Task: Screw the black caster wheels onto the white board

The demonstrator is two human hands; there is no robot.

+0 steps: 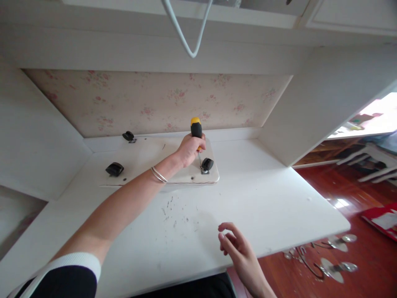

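Observation:
My left hand [190,149] is stretched far out and closed round the black and yellow handle of a screwdriver [196,129]. The screwdriver stands upright with its tip at the metal plate of a black caster wheel [206,164]. That wheel sits on the near right corner of a white board [182,176] lying on the desk. Two more black caster wheels are on the board, one at the near left [114,169] and one at the far left [128,135]. My right hand [237,246] hovers over the desk's front edge, fingers loosely curled, holding nothing.
The white desk [263,198] sits in an alcove with floral wallpaper [155,101] behind and white side panels. Small dark specks [173,213] lie on the desk. Metal hooks and discs [325,256] lie on the red wooden floor at the right. A white hanger [186,29] hangs overhead.

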